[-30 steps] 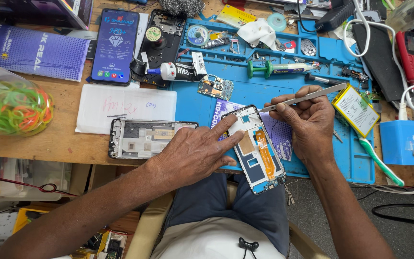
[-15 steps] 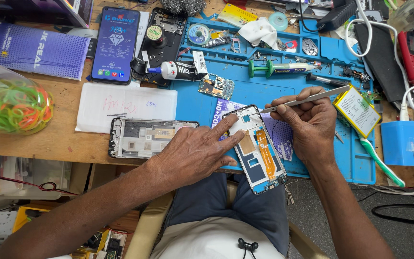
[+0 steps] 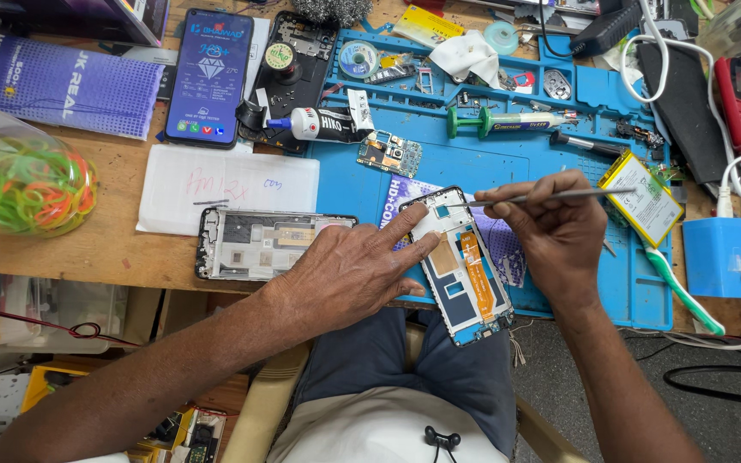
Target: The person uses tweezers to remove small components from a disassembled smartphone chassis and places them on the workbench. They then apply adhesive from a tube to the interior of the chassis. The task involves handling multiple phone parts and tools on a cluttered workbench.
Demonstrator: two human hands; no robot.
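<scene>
**Opened phone under our hands**

At the mat's near edge, our left hand (image 3: 349, 274) presses flat, fingers spread, on the opened phone (image 3: 460, 266). Our right hand (image 3: 555, 236), at three o'clock of it, pinches tweezers (image 3: 559, 195) whose tip touches the phone's top. A phone frame (image 3: 259, 244) lies at nine o'clock.

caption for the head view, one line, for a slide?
Left hand steadies an opened phone on a blue mat while the right hand holds tweezers.

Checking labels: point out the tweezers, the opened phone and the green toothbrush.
tweezers (image 3: 559, 195), head view, mid-shaft
opened phone (image 3: 460, 274), head view, orange ribbon strip
toothbrush (image 3: 679, 290), head view, green handle
</scene>
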